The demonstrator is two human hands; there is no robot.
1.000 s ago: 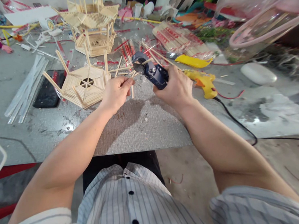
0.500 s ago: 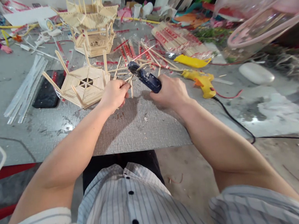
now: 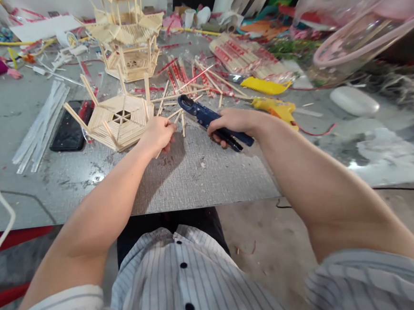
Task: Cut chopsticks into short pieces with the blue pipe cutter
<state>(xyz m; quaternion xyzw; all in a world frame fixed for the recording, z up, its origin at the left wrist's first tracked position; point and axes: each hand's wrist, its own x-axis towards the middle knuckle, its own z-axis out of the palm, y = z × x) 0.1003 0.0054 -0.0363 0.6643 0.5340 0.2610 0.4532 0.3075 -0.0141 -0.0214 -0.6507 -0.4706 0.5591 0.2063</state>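
Grey, glue-flecked worktable (image 3: 194, 175) crowded with craft debris: a person's left hand (image 3: 159, 132) is closed in a pinch on a thin wooden stick (image 3: 175, 114), while the right hand (image 3: 233, 122) is wrapped around the handles of blue cutters (image 3: 204, 114), whose head lies low over the table and points toward the left hand. The stick runs out from the fingertips toward the cutter head and stops just short of it, the two near but apart; whether the blades stand open cannot be told from this angle. Just beside the left hand's knuckles sits a hexagonal stick roof (image 3: 118, 120) with uprights jutting from its corners, and a taller pagoda model (image 3: 126, 37) stands behind it. The risk, judged from this layout, is closeness: a slip of the left wrist could knock the roof's thin uprights loose, and fingers held so near the blades could be nipped if the stick is gripped too close to its end. A yellow glue gun (image 3: 275, 109) lies just behind the right wrist, and a phone (image 3: 68, 132) rests left of the roof.
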